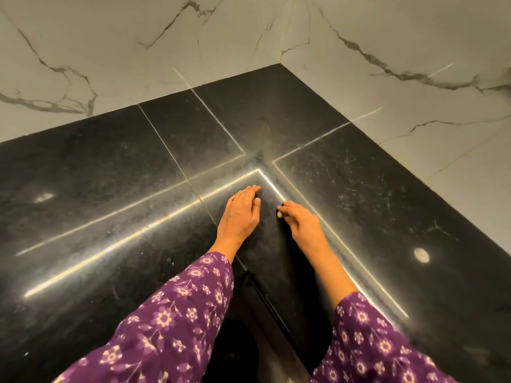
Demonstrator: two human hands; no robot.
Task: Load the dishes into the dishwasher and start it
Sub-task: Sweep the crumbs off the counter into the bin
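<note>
No dishes and no dishwasher are in view. Both my hands reach forward over the inner corner of a black stone countertop (138, 167). My left hand (240, 214), with a ring on one finger, lies palm down with its fingers stretched out and touching the stone. My right hand (300, 222) is a little to the right and apart from it. Its fingers are curled under and the thumb is tucked against the forefinger. I see nothing held in it. Purple flowered sleeves cover both forearms.
The L-shaped countertop meets white marble-veined walls (387, 37) at a back corner. Bright strip-light reflections run across the stone. Between my arms, below the counter's front edge, is a dark gap (243, 341).
</note>
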